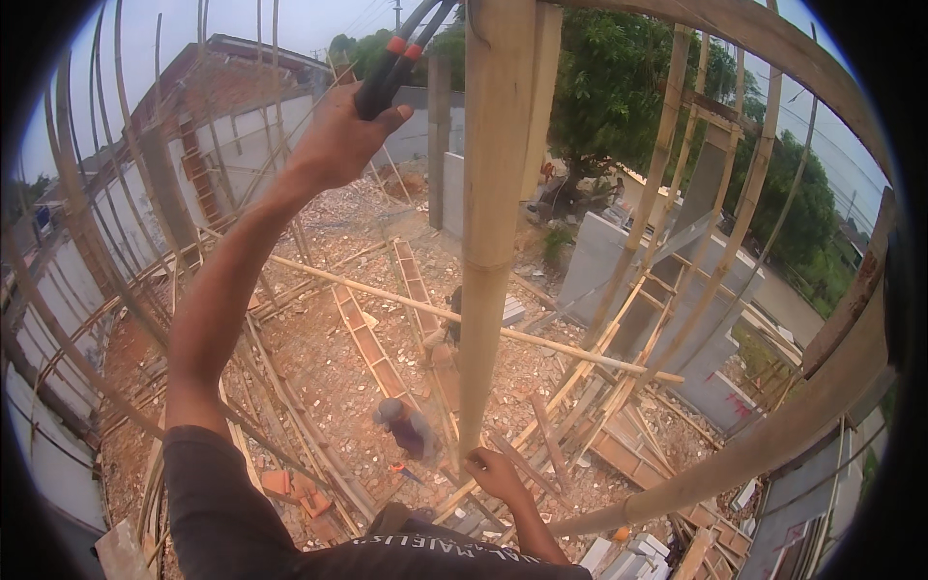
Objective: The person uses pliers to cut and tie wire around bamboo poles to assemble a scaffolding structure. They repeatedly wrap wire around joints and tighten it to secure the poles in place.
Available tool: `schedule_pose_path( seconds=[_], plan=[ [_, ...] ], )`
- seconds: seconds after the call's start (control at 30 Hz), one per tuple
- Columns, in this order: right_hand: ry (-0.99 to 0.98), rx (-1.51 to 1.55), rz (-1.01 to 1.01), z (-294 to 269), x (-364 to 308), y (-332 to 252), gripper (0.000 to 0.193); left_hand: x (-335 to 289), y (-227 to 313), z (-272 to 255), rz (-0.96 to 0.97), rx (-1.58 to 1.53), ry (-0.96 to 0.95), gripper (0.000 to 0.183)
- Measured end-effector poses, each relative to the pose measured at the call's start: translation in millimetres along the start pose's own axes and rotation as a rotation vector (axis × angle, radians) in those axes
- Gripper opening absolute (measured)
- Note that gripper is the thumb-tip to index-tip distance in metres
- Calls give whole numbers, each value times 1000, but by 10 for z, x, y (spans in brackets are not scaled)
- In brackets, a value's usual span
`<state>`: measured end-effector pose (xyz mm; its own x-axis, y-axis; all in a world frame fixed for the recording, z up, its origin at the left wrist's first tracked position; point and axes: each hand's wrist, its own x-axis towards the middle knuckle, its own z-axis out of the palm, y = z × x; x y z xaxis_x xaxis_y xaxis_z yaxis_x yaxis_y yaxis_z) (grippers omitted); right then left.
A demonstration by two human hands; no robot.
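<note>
Raised at the upper left, my left hand (340, 137) is closed round the black grips of a pair of pliers (389, 72) with red bands. The jaws of the pliers are cut off by the top edge. A thick upright bamboo pole (491, 203) runs down the middle, just right of that hand. Low in the view, my right hand (496, 476) is closed at the pole's lower visible part, fingers curled against it; the fingertips are partly hidden. At the top right a wooden beam (735, 27) meets the pole.
Far below, a person in a grey cap (391, 411) bends over rubble, with another person (447, 338) partly behind the pole. Ladder-like wooden forms (372, 338) lie there. A long bamboo (551, 343) crosses below, and a thick bamboo (715, 464) slants at the right. Thin rods (126, 92) rise at left.
</note>
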<state>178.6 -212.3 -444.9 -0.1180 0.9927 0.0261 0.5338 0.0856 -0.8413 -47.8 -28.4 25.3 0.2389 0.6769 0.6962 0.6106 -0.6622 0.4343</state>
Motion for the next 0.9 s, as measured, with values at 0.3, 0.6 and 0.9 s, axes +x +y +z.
schedule_pose_path(
  seconds=[0.3, 0.6, 0.9],
  plan=[
    [-47, 123, -151, -534, 190, -928, 30, 557, 685, -1236, 118, 1028, 148, 27],
    [-13, 155, -789, -1202, 722, -2744, 27, 530, 453, -1475, 928, 1481, 519, 26],
    [-10, 985, -927, -1491, 1656, -4763, 50, 311, 291, -1474, 764, 1474, 395, 31]
  ],
)
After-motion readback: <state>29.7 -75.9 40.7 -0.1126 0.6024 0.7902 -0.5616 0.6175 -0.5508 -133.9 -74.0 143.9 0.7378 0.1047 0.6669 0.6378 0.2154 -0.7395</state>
